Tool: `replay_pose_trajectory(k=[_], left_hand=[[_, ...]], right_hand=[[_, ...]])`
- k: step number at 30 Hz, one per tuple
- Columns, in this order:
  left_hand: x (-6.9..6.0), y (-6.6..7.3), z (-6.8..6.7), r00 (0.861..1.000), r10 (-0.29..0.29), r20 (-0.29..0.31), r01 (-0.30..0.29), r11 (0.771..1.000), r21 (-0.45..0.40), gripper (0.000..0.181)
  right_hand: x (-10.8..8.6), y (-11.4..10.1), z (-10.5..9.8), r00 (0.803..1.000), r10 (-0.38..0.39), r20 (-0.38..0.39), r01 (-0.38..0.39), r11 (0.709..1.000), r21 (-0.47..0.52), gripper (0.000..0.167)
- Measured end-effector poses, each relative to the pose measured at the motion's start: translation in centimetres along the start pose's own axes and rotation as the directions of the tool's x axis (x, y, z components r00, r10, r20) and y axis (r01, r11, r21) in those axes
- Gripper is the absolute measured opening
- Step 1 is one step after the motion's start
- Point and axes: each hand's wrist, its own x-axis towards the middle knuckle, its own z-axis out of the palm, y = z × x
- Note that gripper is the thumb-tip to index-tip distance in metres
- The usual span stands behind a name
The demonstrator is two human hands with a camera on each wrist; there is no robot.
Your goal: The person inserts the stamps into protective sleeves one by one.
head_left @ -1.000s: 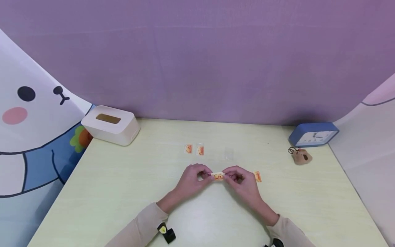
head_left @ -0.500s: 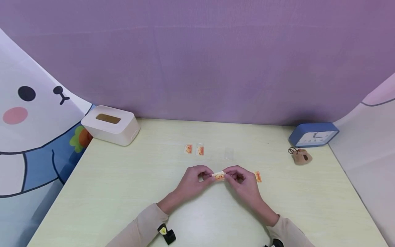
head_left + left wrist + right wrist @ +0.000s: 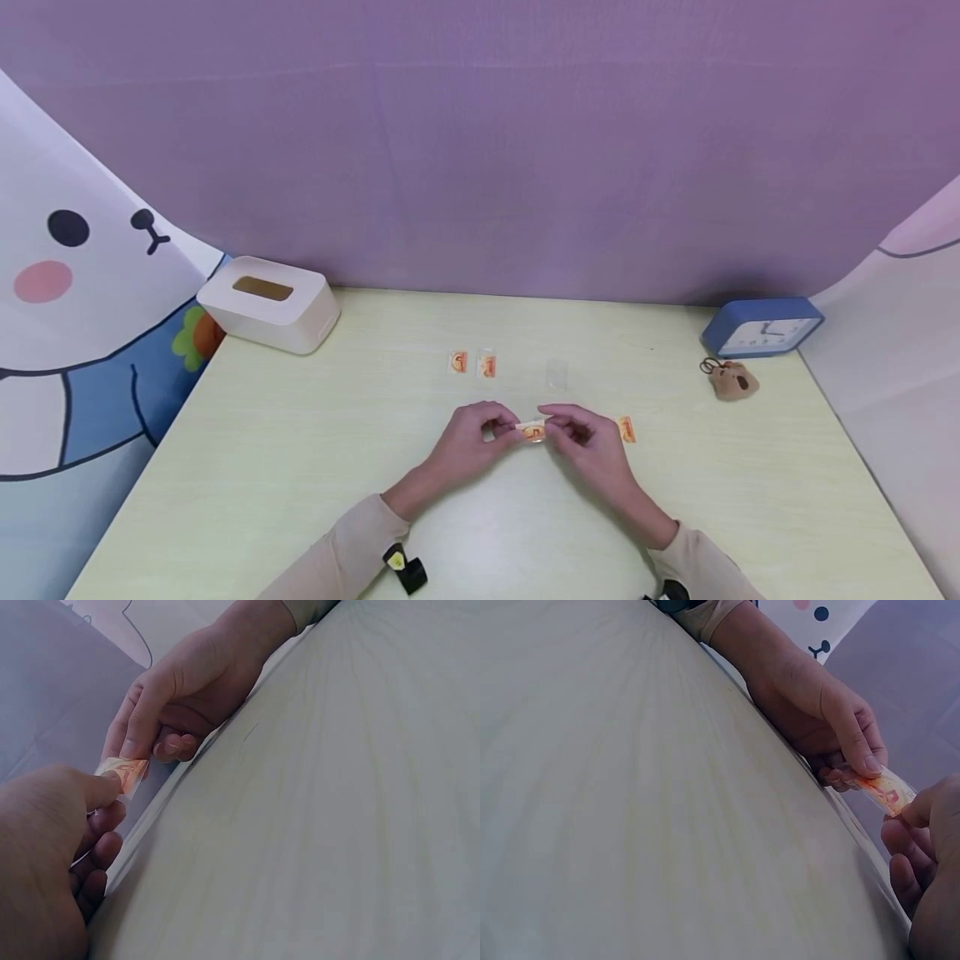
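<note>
A small orange-and-white card (image 3: 533, 431), apparently in a clear plastic sleeve, is held between both hands above the table. My left hand (image 3: 472, 440) pinches its left end between thumb and fingers. At the other end, my right hand (image 3: 592, 446) pinches it, the index finger reaching over the top edge. Clear film shows around the card (image 3: 887, 793) in the right wrist view. Thumbs and fingers cover both ends. Just right of my right hand lies another orange card (image 3: 626, 429), partly hidden by the hand.
Two similar cards, a left one (image 3: 457, 362) and a right one (image 3: 487, 363), lie farther back beside a clear plastic sleeve (image 3: 557, 373). A white tissue box (image 3: 270, 304) stands back left. A blue clock (image 3: 763, 326) and a brown plush keychain (image 3: 733, 380) are at right.
The held card tilts slightly, then levels again, and shifts a little to the right. The right fingertips move slightly at its end. Both forearms stay almost still.
</note>
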Motion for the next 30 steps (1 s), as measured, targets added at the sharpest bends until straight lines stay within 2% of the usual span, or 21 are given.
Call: replay_pose_trajectory(k=[8,16,22,30], left_hand=[[-0.01,-0.04,0.13,1.000,0.000,0.008,0.000,1.000,0.004,0.006],[-0.03,-0.21,0.24,1.000,0.025,0.005,-0.025,0.999,0.035,0.007],[-0.03,-0.25,0.32,0.999,0.032,-0.007,-0.031,0.997,0.068,0.008],[-0.07,0.02,0.27,1.000,0.029,-0.005,-0.029,0.997,0.070,0.007]], right_hand=[[-0.05,0.34,-0.13,0.999,-0.027,0.018,0.026,0.999,0.043,0.031],[0.05,0.37,-0.09,0.998,-0.061,0.027,0.061,0.998,0.016,0.034],[0.06,0.24,-0.03,0.998,-0.052,0.041,0.051,0.998,0.026,0.033],[0.02,0.27,-0.02,0.999,-0.040,0.034,0.038,0.999,0.034,0.036]])
